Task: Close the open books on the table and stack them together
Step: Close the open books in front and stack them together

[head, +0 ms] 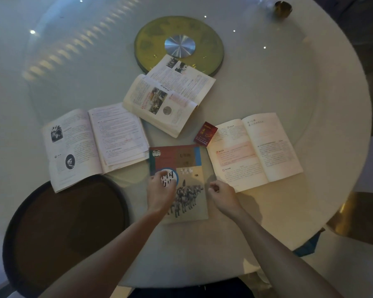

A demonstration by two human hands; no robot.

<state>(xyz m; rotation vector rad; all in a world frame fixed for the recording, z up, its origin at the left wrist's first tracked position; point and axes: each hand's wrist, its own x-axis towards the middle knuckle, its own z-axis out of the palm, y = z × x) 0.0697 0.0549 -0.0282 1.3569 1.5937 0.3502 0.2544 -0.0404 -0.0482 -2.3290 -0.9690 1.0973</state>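
Three books open; right open book (pixel 254 150) just beside right hand (pixel 223 195), curled, empty; left hand (pixel 159 190) flat on closed book (pixel 178 179)

Four books (pixel 178 166) (three open), one red packet (pixel 205 134).

Bare table (pixel 267 72) far right; open books (pixel 95 143) and red packet (pixel 205 134) crowding the middle.

Cover title (pixel 169 178) part-hidden under left hand (pixel 160 191)
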